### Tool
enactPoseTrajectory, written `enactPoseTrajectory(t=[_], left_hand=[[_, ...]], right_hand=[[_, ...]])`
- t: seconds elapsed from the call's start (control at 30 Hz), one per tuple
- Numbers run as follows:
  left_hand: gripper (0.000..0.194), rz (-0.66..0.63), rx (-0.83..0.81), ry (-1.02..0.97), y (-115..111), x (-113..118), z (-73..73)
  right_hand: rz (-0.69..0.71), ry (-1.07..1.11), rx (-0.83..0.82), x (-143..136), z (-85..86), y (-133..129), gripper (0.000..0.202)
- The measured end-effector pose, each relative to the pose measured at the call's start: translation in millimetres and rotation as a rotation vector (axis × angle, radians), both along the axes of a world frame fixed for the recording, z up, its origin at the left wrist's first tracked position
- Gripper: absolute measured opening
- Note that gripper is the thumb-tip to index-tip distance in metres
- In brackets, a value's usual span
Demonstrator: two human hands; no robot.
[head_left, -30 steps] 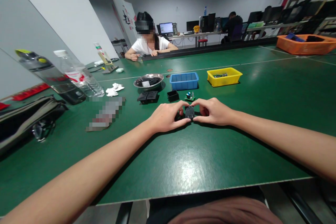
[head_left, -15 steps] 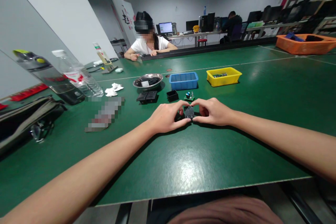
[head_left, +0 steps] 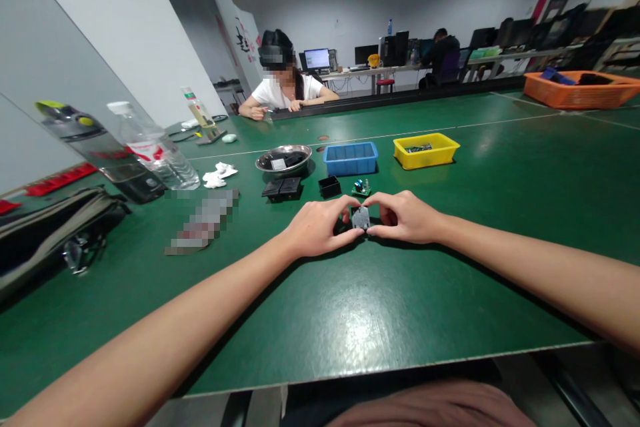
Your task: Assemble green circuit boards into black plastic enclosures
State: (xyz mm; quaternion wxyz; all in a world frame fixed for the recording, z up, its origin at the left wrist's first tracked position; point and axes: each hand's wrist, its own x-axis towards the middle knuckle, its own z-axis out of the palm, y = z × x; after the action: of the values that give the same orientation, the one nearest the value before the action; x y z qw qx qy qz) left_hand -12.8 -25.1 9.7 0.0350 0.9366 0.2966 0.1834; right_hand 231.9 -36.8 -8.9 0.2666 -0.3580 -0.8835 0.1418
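- Pinched by its near and far edges, in narrow thumb-and-forefinger grips of left hand (head_left: 317, 227) and right hand (head_left: 407, 217): small grey-black squarish block (head_left: 361, 218), low over green table (head_left: 360, 300); contact below, cannot tell.
- Just beyond, apart from the block and seemingly not joined to it yet: green circuit board (head_left: 361, 191) with blue component, open black plastic box (head_left: 330, 188).
- Farther, holding small parts: yellow plastic bin (head_left: 427, 159).
- Versus half a second ago: paler block face, perhaps from slight tilting; same grips.

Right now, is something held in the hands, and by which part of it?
Yes, a small part, held by its near and far edges, with the thumb and fingertips of the left hand and right hand.
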Motion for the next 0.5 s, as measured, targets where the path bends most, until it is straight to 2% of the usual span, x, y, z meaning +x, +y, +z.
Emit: enactPoseTrajectory(t=[0.5], left_hand=[[0.04, 0.011, -0.022, 0.02, 1.9, 0.1, -2.0]], right_hand=[[-0.018, -0.024, -0.017, -0.6, 1.5, 0.3, 0.044]])
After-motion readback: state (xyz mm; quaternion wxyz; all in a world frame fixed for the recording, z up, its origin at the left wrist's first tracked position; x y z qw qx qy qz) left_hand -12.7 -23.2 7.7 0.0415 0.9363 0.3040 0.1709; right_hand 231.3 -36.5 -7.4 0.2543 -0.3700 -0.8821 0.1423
